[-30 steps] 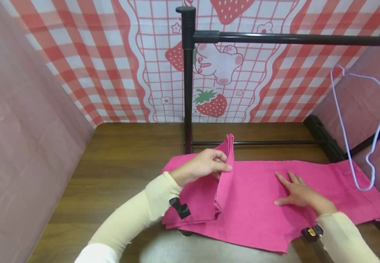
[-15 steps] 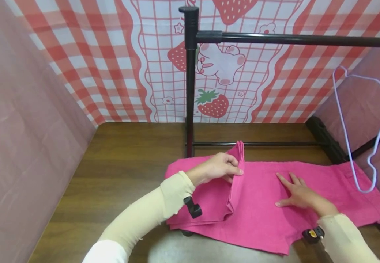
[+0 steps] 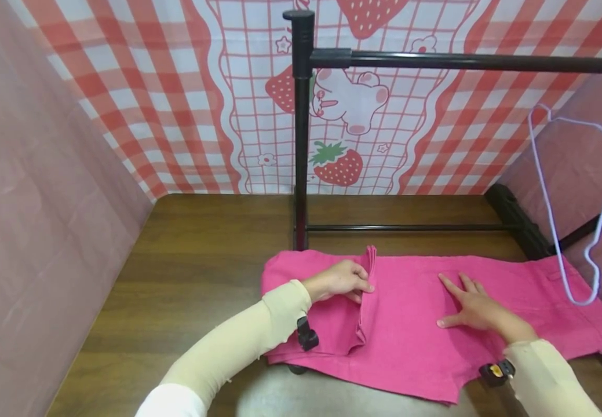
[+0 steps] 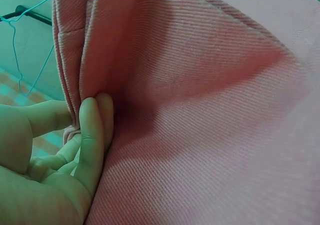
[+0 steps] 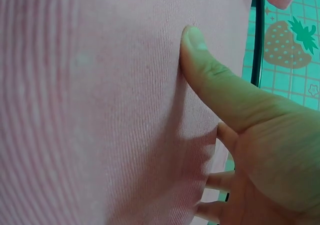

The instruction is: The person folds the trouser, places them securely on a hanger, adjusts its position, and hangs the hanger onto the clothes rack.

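Note:
Bright pink trousers (image 3: 410, 347) lie across the table, their left end folded back over themselves. My left hand (image 3: 339, 281) pinches the layered hem edge of the folded part between thumb and fingers. In the left wrist view the thumb and fingers of that left hand (image 4: 60, 160) grip the stacked cloth layers, which stand up from the cloth beneath. My right hand (image 3: 475, 310) rests on the middle of the trousers with its fingers spread. The right wrist view shows the right hand's thumb (image 5: 215, 75) lying along the ribbed pink cloth.
A black clothes rack (image 3: 301, 145) stands behind and over the trousers, its lower bar close to their far edge. On the right hangs a lavender wire hanger (image 3: 543, 191). The wooden tabletop (image 3: 186, 278) extends to the left, and a strawberry-print curtain (image 3: 254, 116) forms the back.
My left hand first moved right with the folded edge, then lowered it toward the cloth and slightly back left. The right hand stayed in place on the trousers.

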`<state>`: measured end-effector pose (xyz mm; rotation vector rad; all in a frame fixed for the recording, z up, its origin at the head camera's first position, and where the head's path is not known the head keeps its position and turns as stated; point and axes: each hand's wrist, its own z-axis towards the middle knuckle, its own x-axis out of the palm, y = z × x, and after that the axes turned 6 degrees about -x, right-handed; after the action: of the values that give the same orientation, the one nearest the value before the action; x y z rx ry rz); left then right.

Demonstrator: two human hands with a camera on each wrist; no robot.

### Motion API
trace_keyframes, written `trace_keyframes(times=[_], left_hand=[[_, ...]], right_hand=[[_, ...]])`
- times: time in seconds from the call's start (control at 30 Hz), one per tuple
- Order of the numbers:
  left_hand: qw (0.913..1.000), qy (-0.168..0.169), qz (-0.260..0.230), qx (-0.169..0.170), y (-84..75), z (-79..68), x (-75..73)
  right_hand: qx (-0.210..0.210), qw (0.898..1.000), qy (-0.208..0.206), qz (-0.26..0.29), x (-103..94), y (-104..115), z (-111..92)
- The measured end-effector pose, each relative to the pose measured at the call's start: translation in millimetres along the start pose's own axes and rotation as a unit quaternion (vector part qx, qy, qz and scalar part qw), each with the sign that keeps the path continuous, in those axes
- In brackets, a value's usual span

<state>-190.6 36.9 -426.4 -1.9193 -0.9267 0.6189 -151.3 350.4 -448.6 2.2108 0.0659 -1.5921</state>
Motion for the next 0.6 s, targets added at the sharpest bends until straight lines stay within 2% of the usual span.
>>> trace_keyframes(times=[0.23,0.6], left_hand=[[0.9996,0.017,0.023,-0.005,3.3,-1.8,1.0],[0.9989,0.011,0.043,-0.013,7.1,-4.9,4.4]], right_hand=[[-0.006,1.0,-0.005,0.0,-0.8,-0.5,-0.2],[0.0,1.0,-0.005,-0.009,-2.7,4.5,0.4]])
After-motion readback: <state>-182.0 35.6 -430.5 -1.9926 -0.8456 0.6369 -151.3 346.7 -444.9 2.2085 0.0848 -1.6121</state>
